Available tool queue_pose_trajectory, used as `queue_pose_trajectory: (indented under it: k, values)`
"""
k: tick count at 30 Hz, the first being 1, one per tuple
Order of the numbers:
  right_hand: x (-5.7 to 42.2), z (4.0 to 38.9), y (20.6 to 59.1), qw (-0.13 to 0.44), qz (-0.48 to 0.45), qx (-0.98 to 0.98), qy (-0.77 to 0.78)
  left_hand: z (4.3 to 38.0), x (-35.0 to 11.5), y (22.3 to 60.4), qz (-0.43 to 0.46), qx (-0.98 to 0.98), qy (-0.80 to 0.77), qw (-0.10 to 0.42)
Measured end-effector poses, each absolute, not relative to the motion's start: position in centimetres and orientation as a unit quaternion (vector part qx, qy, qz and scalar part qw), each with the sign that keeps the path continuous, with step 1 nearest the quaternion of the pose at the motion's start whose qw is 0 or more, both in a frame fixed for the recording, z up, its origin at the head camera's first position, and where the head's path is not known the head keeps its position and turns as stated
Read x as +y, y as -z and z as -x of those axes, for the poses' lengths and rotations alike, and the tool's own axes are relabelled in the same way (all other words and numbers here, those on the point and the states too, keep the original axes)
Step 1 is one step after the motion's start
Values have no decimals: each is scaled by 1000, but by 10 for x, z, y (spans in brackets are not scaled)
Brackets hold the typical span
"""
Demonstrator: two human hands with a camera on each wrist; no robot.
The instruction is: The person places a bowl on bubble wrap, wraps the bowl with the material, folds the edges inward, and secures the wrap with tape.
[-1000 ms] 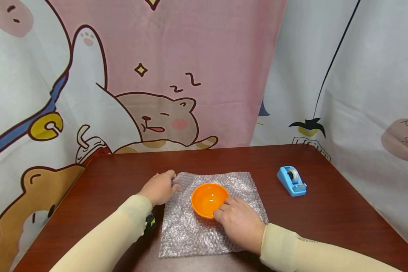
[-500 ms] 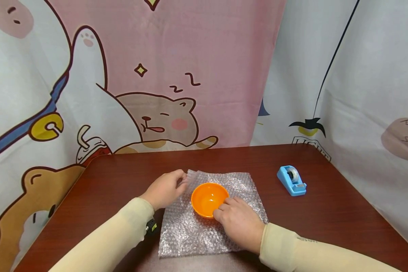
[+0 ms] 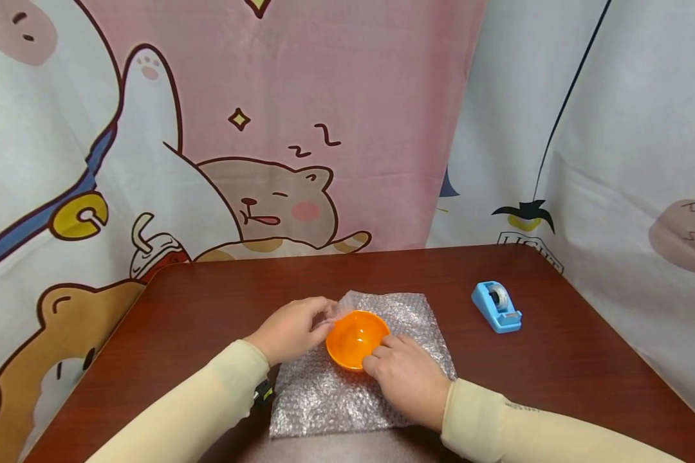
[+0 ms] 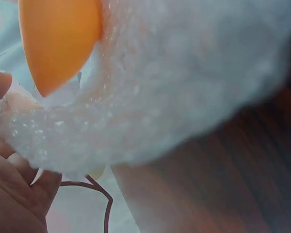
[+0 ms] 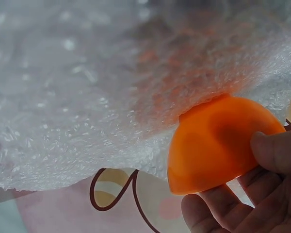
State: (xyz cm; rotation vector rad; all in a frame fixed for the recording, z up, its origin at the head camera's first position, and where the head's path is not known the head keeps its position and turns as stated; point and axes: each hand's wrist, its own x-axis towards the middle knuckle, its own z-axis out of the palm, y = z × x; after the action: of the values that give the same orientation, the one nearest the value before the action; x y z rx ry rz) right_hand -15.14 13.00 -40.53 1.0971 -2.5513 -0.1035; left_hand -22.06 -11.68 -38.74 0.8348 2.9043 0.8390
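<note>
My left hand [image 3: 294, 329], pinching the wrap's [image 3: 318, 408] corner, has lifted it inward to the bowl's [image 3: 356, 337] far-left rim, so I judge a fold is underway. My right hand [image 3: 408, 379] grips the near-right rim; the bowl sits upright mid-wrap.

The reddish-brown table [image 3: 556, 360] carries bubble wrap [image 3: 324, 402] and a blue tape dispenser [image 3: 494, 312].

And there, at 11 o'clock in the head view, 2 Zs [image 3: 326, 132] are spotted on the pink cloth [image 3: 394, 128]! Towards 3 o'clock, apparently "LIGHT" [image 3: 529, 243] is printed on the white cloth [image 3: 625, 116]; at 4 o'clock, tiny sleeve lettering [image 3: 522, 408] can't be read.
</note>
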Motion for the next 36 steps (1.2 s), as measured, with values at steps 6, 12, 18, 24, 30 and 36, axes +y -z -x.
queue_pose_trajectory:
  k: [6, 12, 18, 24, 30, 36]
  values:
    - [131, 151, 407, 187, -388, -902, 34, 219, -113, 389, -297, 919, -260, 9]
    - [132, 152, 407, 199, -389, -899, 28, 216, -111, 393, -330, 921, -210, -2]
    - [135, 154, 406, 191, -364, -911, 9, 214, -108, 393, -348, 921, -175, -15]
    - [139, 157, 404, 168, -332, -927, -34, 212, -105, 391, -354, 921, -160, -10]
    - [143, 158, 398, 119, -306, -942, -71, 212, -103, 390, -362, 920, -148, -5]
    - [143, 159, 397, 84, -288, -951, -78, 211, -102, 392, -371, 916, -151, -5]
